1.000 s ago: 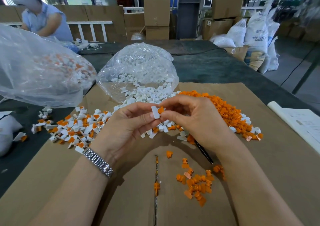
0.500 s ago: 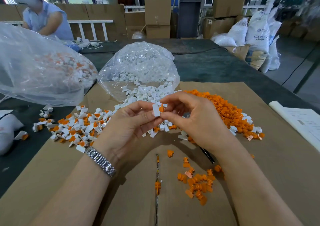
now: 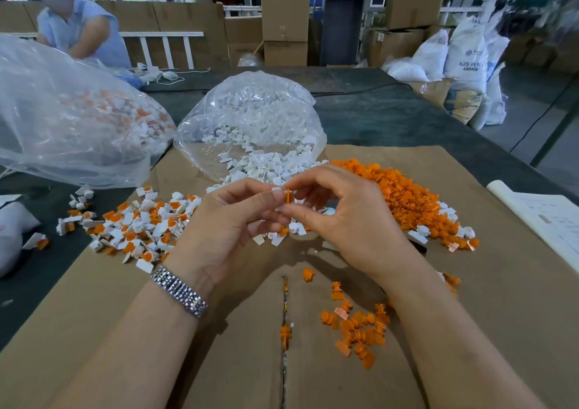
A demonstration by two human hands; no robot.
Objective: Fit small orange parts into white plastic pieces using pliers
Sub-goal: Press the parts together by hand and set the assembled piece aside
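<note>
My left hand (image 3: 225,220) pinches a small white plastic piece (image 3: 278,196) between thumb and fingers above the cardboard. My right hand (image 3: 351,217) pinches a small orange part (image 3: 288,196) pressed against that white piece. Loose white pieces (image 3: 266,167) spill from a clear bag behind my hands. A heap of orange parts (image 3: 404,198) lies to the right. White pieces with orange parts fitted in them (image 3: 138,223) lie piled at the left. Only a dark tip by my right wrist (image 3: 418,245) shows of what may be the pliers.
Brown cardboard (image 3: 501,299) covers the dark table. A large clear bag of fitted pieces (image 3: 69,117) sits far left. A small scatter of orange parts (image 3: 357,327) lies near me. White paper (image 3: 545,217) lies at the right edge. Another person (image 3: 81,29) works at the back left.
The orange part has turned edge-on and moved against the white piece. Both hands stay close together at the same spot.
</note>
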